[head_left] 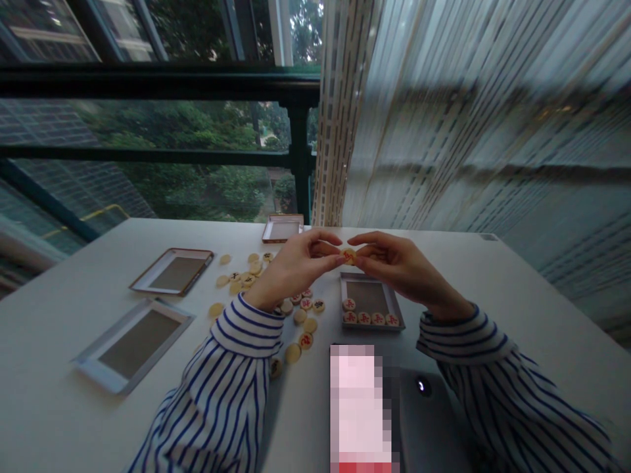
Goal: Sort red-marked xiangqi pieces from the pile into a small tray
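A round Chinese chess piece [349, 255] with a red character is held up between my two hands, above the far edge of a shallow box. My left hand [308, 261] pinches its left side with thumb and fingers. From the other side, my right hand [389, 263] grips the same piece. Below lies the shallow box [398, 309], with a row of red-marked pieces [364, 318] along its near edge and one more piece [349, 304] above the row's left end. Many loose pieces [306, 341], some face up and some blank, are scattered around my left forearm, which hides part of them.
Two shallow trays, one brown-rimmed [148, 289] and one silver [83, 361], lie at the left. A small box lid [269, 240] sits at the back. A phone with a blurred screen [359, 407] and a grey device [428, 427] lie in front. A window and curtain [444, 131] stand behind the table.
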Demonstrator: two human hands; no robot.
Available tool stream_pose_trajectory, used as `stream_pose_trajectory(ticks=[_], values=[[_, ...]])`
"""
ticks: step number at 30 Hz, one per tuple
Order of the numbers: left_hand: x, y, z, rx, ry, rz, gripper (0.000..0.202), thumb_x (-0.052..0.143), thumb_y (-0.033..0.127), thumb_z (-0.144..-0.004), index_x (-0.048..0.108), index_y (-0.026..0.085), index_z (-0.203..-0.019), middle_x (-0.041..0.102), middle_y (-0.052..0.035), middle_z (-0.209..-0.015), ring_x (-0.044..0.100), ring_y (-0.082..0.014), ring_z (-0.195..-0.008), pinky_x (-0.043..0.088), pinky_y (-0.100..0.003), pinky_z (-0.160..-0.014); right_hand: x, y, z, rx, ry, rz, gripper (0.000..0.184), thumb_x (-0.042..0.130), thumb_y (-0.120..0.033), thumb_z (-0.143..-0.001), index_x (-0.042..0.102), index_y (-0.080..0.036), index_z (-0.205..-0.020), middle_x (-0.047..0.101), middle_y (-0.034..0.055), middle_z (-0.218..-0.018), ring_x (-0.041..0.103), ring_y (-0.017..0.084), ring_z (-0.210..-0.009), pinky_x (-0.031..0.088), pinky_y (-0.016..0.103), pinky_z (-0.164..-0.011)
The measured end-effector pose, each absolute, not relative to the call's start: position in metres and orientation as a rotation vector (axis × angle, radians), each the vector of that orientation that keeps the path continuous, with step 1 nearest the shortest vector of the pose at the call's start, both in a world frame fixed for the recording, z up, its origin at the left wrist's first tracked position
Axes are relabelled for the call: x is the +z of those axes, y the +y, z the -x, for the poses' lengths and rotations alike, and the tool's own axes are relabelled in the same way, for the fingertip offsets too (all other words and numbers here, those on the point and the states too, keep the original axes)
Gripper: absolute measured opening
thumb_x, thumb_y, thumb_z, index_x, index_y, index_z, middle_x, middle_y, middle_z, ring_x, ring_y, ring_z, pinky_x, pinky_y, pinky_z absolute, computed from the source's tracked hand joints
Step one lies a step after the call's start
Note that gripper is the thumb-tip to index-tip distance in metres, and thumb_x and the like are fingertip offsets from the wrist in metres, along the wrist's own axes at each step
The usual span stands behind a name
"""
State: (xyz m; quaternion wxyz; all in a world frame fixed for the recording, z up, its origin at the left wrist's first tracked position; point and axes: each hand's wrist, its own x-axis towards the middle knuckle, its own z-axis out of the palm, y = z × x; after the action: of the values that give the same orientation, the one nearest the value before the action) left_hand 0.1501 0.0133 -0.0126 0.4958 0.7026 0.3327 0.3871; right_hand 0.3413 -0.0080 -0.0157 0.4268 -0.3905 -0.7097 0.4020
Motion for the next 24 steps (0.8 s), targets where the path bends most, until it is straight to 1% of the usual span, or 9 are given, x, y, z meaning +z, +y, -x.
stream_pose_trajectory(ticks=[5,9,17,20,24], values=[[-0.011,0.0126,-0.15,0.913,0.835,-1.703,0.028,0.066,0.027,-0.073,0.055,0.013,-0.094,0.067,-0.0044,-0.081,0.063,-0.0133,-0.075,0.046,-0.024,-0.062,-0.0153,-0.009,-0.342,0.92,-1.871,1.017,0.033,0.061,-0.034,-0.078,0.058,-0.017,-0.106,0.066,0.0046,-0.085,0.061,0.014,-0.073,0.049,0.027,-0.064],[-0.0118,0.0126,-0.1503,0.91,0.829,-1.687,0.027,0.066,0.026,-0.072,0.054,0.013,-0.093,0.067,-0.0045,-0.082,0.063,-0.0132,-0.076,0.046,-0.024,-0.063,-0.0129,-0.0107,-0.3409,0.818,-1.942,1.042,0.03,0.061,-0.032,-0.077,0.059,-0.017,-0.103,0.065,0.0024,-0.08,0.058,0.012,-0.068,0.046,0.025,-0.06],[-0.012,0.0139,-0.1493,0.907,0.89,-1.751,0.027,0.065,0.032,-0.073,0.058,0.012,-0.09,0.065,-0.0036,-0.08,0.06,-0.0119,-0.07,0.044,-0.022,-0.057,-0.0107,-0.0117,-0.34,0.704,-1.971,1.081,0.026,0.061,-0.033,-0.077,0.06,-0.018,-0.098,0.067,0.0016,-0.079,0.058,0.011,-0.066,0.043,0.023,-0.055],[-0.0126,0.015,-0.1496,0.894,0.913,-1.755,0.028,0.064,0.033,-0.073,0.059,0.012,-0.09,0.065,-0.0044,-0.081,0.06,-0.0122,-0.071,0.044,-0.024,-0.059,-0.0126,-0.0108,-0.3404,0.645,-2.003,1.09,0.027,0.06,-0.035,-0.078,0.06,-0.018,-0.099,0.066,0.001,-0.077,0.058,0.011,-0.064,0.042,0.023,-0.055],[-0.0139,0.0166,-0.1517,0.898,0.939,-1.739,0.028,0.065,0.032,-0.072,0.062,0.011,-0.089,0.067,-0.0066,-0.086,0.062,-0.0137,-0.076,0.047,-0.027,-0.066,-0.0144,-0.0098,-0.3415,0.567,-2.051,1.11,0.025,0.06,-0.034,-0.078,0.06,-0.019,-0.098,0.065,-0.0002,-0.074,0.056,0.01,-0.061,0.04,0.023,-0.053]])
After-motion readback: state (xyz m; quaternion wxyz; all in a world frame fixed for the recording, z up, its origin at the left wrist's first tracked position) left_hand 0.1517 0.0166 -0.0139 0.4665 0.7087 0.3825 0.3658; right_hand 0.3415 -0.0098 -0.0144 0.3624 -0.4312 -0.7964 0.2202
